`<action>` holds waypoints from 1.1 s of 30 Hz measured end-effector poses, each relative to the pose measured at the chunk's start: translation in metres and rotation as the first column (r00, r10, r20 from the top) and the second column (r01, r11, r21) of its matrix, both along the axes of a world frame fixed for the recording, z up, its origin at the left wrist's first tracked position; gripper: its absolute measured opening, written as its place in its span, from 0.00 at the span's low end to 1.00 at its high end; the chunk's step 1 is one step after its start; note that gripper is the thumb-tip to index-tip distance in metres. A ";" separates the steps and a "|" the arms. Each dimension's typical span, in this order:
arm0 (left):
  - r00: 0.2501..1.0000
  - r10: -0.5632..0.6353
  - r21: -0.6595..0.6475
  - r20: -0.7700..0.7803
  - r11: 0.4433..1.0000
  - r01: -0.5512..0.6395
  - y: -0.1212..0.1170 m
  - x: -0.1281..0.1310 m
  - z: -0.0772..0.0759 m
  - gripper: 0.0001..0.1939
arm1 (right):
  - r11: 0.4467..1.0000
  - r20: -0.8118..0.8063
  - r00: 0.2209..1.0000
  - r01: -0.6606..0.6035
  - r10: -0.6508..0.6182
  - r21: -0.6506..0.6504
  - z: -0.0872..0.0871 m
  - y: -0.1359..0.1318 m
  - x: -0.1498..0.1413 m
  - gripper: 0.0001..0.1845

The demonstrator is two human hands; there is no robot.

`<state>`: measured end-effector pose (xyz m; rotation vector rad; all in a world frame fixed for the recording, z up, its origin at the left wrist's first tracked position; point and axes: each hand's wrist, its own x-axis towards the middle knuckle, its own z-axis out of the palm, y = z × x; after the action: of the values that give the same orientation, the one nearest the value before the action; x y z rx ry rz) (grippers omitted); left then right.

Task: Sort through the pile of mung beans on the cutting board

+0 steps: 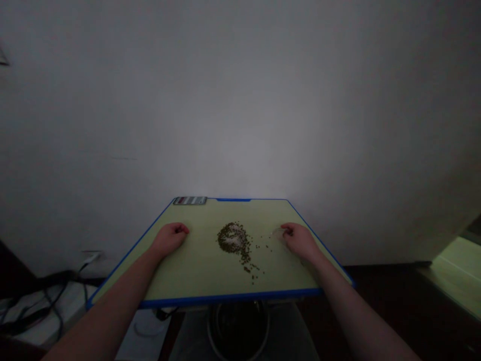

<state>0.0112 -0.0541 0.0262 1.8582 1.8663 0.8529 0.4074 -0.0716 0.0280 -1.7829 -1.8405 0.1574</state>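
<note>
A pile of small dark green-brown grains point(225, 241), perhaps beans, lies in the middle of the pale yellow board point(203, 273). White grains point(235, 239) are mixed into its centre. A trail of loose dark grains runs from it towards the front edge, and a few lie to its right. My left hand point(171, 238) rests curled on the board left of the pile, apart from it. On the right, my right hand point(298, 239) pinches a small clear, spoon-like piece point(278, 231) that points towards the pile. Its shape is hard to make out.
A phone point(190, 200) lies at the board's far left corner. The board has a blue rim point(233, 298). Below its front edge a round metal pot point(210, 328) sits between my legs. Cables point(56, 301) run at the left, and a wall point(240, 125) stands behind.
</note>
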 end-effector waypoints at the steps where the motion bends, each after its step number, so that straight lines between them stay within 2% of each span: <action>1: 1.000 0.002 0.002 0.000 1.000 -0.002 0.000 0.000 0.000 0.09 | 1.000 0.004 1.000 -0.010 0.010 0.000 0.001 0.003 -0.002 0.18; 8: 1.000 0.006 0.026 -0.012 1.000 -0.006 0.003 -0.003 -0.003 0.10 | 0.999 -0.005 0.999 -0.042 0.042 -0.032 -0.008 0.009 -0.008 0.17; 12: 1.000 -0.003 0.020 -0.029 1.000 0.003 0.003 -0.003 -0.003 0.10 | 0.991 -0.037 0.992 -0.124 0.122 -0.054 -0.010 0.004 -0.009 0.17; 16: 1.000 -0.009 0.017 -0.024 1.000 0.009 0.003 -0.002 -0.003 0.10 | 0.986 -0.029 0.986 -0.162 0.161 -0.036 -0.004 0.006 -0.012 0.17; 20: 0.999 -0.013 0.014 -0.040 1.000 0.014 0.002 -0.001 -0.001 0.10 | 0.990 0.035 0.990 -0.138 0.137 0.022 0.009 0.021 -0.023 0.17; 23: 0.999 -0.007 0.017 -0.053 1.000 0.008 0.001 0.000 0.001 0.11 | 0.993 0.125 0.986 -0.110 0.114 -0.035 0.014 0.034 -0.036 0.17; 26: 0.999 0.005 0.012 -0.043 1.000 -0.005 0.001 -0.001 0.000 0.11 | 0.991 0.165 0.979 -0.109 0.120 -0.076 0.011 0.042 -0.045 0.16; 33: 1.000 0.002 0.016 -0.023 1.000 -0.002 0.002 0.000 0.000 0.11 | 0.983 0.187 0.970 -0.132 0.155 -0.130 0.005 0.025 -0.048 0.18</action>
<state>0.0111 -0.0523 0.0259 1.8830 1.8808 0.8529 0.3594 -0.0469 0.0333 -1.7976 -2.1424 0.1511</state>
